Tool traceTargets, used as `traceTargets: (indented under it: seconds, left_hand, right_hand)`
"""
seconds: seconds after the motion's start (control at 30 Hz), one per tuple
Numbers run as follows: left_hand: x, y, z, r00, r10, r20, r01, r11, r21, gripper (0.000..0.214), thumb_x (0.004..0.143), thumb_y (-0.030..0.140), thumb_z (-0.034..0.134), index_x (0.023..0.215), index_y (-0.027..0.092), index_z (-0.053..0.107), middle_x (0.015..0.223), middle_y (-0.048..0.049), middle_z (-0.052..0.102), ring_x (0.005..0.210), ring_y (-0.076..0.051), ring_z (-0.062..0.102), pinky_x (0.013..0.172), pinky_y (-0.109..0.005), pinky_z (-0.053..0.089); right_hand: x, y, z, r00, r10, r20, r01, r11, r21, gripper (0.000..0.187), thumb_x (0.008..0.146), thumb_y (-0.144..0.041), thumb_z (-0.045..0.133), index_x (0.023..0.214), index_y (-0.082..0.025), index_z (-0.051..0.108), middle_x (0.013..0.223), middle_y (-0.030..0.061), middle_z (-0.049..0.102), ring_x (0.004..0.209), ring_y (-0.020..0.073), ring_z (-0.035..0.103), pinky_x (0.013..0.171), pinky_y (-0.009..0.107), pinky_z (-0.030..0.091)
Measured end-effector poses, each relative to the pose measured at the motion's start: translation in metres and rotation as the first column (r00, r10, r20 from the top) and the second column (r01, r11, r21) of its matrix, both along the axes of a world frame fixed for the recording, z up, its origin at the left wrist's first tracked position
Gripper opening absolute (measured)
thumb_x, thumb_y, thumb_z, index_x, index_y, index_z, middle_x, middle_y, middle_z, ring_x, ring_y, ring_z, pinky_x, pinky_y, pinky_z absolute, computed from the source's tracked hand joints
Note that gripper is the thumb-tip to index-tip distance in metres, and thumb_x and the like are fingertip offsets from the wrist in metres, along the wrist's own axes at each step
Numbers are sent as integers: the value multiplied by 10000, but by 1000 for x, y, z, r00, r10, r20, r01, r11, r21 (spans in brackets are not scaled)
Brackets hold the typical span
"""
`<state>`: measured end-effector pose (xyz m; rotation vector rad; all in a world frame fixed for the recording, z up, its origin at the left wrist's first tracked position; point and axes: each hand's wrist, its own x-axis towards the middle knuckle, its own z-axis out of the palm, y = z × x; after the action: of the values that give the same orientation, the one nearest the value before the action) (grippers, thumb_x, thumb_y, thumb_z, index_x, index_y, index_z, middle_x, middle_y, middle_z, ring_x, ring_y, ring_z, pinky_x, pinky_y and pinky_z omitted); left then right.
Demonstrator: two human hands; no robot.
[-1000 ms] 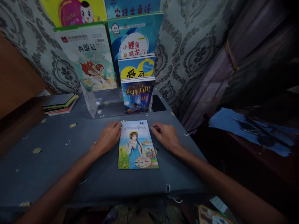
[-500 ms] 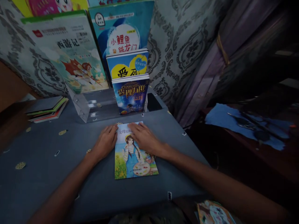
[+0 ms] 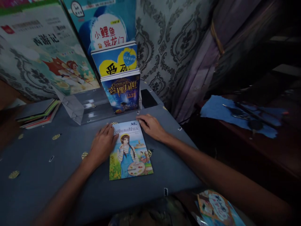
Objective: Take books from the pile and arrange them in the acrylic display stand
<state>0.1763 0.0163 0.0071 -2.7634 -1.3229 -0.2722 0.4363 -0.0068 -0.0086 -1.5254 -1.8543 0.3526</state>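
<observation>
1. Picture-covered book (image 3: 216, 204), one, low at right by the person's right forearm; what bears it I cannot make out.
2. Thin paperback (image 3: 130, 152), one, flat and face up on the cloth-covered table (image 3: 25, 150), its title upright to the person, presumably so the cover faces whoever sits there.
3. Left hand (image 3: 103, 141), laid along the paperback's upper left side, fingers close together, thumb by the cover's edge; clamped on nothing, seemingly there to steady that side.
4. Right hand (image 3: 150, 125), at the top right corner, fingers bent; whether they pinch the corner or merely touch it, I cannot tell. With a hand at each side, the paperback seems kept from sliding.
5. Loose stack of books (image 3: 37, 113), at left, lying flat.
6. Clear stand (image 3: 72, 108), its books in tiers: dark blue book (image 3: 123, 92) foremost, taller ones behind, likely so every cover shows.
7. Dark flat slab (image 3: 149, 99), just right of the stand.
8. Blue cloth (image 3: 216, 106), off to the right, tools on it, probably to protect the surface beneath.
9. Curtain (image 3: 199, 78), gathered by a tie.
</observation>
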Motion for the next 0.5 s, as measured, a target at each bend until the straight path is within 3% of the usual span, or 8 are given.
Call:
traceTargets:
  seconds: [0.13, 0.3, 0.5]
  left_hand:
    - [5, -5, 8, 990, 41, -137, -41, 999, 7, 396, 1024, 249, 385, 1307, 68, 594, 1485, -208, 550, 1465, -331, 422, 1164, -541, 386]
    - [5, 3, 20, 978, -3, -211, 8, 1000, 19, 403, 998, 216, 409, 1336, 73, 575, 1559, -207, 453, 1465, -341, 392, 1137, -523, 403]
    - [27, -16, 25, 983, 46, -179, -32, 996, 82, 386, 1017, 372, 448, 1195, 88, 640, 1272, -212, 604, 1146, -346, 568, 938, -487, 509]
  right_hand:
    - [-5, -5, 3, 993, -24, -118, 22, 999, -24, 275, 968, -202, 509, 1145, -164, 716, 886, 63, 771, 839, 207, 666, 780, 309, 471]
    - [-18, -14, 8, 964, 58, -259, -88, 990, -106, 277, 981, -216, 488, 1111, -158, 725, 683, -2, 729, 624, 142, 615, 658, 252, 425]
    - [-19, -17, 11, 963, 77, -259, -101, 992, -81, 293, 979, -228, 470, 1054, -144, 741, 695, 15, 740, 631, 147, 633, 678, 262, 440]
